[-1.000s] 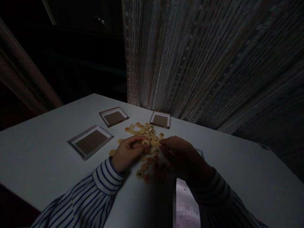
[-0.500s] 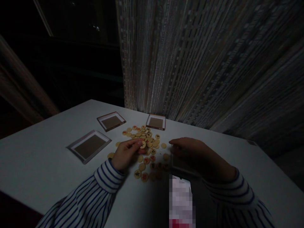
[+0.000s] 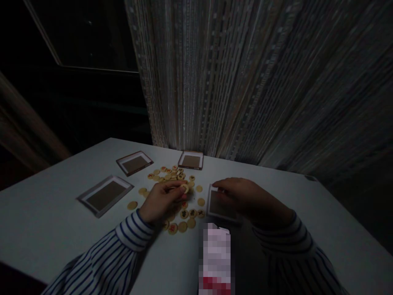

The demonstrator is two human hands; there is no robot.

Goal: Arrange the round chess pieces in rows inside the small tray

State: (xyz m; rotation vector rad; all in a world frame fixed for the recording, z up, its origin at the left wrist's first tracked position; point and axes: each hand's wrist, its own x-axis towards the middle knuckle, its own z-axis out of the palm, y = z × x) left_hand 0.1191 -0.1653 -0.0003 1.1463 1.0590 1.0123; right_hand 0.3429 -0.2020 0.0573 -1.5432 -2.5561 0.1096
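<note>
Between the thumb and fingers of my left hand point(image 3: 162, 200) is a round wooden Chinese chess piece point(image 3: 185, 188). The hand is above a loose spread of similar pieces point(image 3: 172, 228), some marked with red or black characters, others blank side up. Part of the spread is hidden beneath it. My right hand point(image 3: 253, 199) hovers over a shallow open box point(image 3: 209, 205) to the right of the pieces. Its fingers stretch leftward with nothing visible in them; the fingertips are dark.
Three more shallow boxes, one at the left point(image 3: 98, 214), one at the back left point(image 3: 120, 166) and one at the back point(image 3: 190, 167), lie on the white table point(image 3: 58, 213). A phone-like object point(image 3: 216, 254), its screen blurred out, is near me. String curtains point(image 3: 196, 82) hang behind.
The view has swung slightly right, so the table things appear further left. My left hand still holds the piece, now turned so its character no longer shows. The box under my right hand shows more.
</note>
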